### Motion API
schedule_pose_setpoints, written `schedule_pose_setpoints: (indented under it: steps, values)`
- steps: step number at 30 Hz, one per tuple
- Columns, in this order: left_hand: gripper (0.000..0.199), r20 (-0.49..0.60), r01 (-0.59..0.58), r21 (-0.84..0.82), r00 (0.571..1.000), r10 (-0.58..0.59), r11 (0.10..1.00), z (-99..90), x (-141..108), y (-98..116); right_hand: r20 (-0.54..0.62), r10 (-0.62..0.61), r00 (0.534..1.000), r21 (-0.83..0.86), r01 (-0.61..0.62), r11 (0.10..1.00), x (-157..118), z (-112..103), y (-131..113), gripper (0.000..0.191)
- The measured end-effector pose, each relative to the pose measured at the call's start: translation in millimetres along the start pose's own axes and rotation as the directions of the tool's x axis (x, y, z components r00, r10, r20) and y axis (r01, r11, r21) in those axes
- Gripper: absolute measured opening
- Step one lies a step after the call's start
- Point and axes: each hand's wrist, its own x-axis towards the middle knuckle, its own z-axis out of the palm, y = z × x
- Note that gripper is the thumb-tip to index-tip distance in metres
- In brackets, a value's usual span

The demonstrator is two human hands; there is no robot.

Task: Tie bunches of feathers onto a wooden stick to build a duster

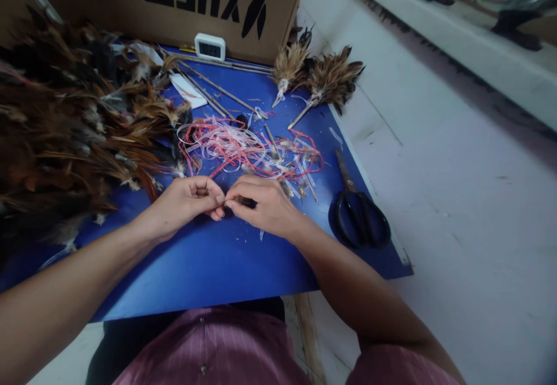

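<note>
Over the blue work surface (209, 275), the left hand (185, 202) and right hand (265, 205) meet with fingertips narrowed in a pinch on a small item (225, 200), mostly hidden. Just beyond lie tangled strands (226, 141), which could snag on moving fingers; a loosened pinch could drop the item among the feather scraps (301, 189), left of the scissors (349, 185).
</note>
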Motion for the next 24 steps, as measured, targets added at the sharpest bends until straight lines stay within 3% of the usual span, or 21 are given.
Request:
schedule_pose_setpoints:
  steps: [5,18,24]
  values:
    - [0.016,-0.021,0.004,0.034,1.0,-0.004,0.999,1.9,-0.5,-0.1,-0.011,0.115,0.993,0.019,-0.115,0.993,0.3,-2.2,-3.8,0.009]
    - [0.01,-0.018,0.041,-0.037,0.999,-0.042,0.998,-0.7,-0.1,0.4,-0.009,-0.055,0.998,0.02,0.056,0.998,-1.7,-1.6,1.3,0.017]
    - [0.013,-0.067,0.085,-0.028,0.994,-0.086,0.996,-0.1,-0.3,2.6,-0.041,-0.017,0.999,0.047,0.019,0.999,-1.3,-2.5,-2.3,0.016]
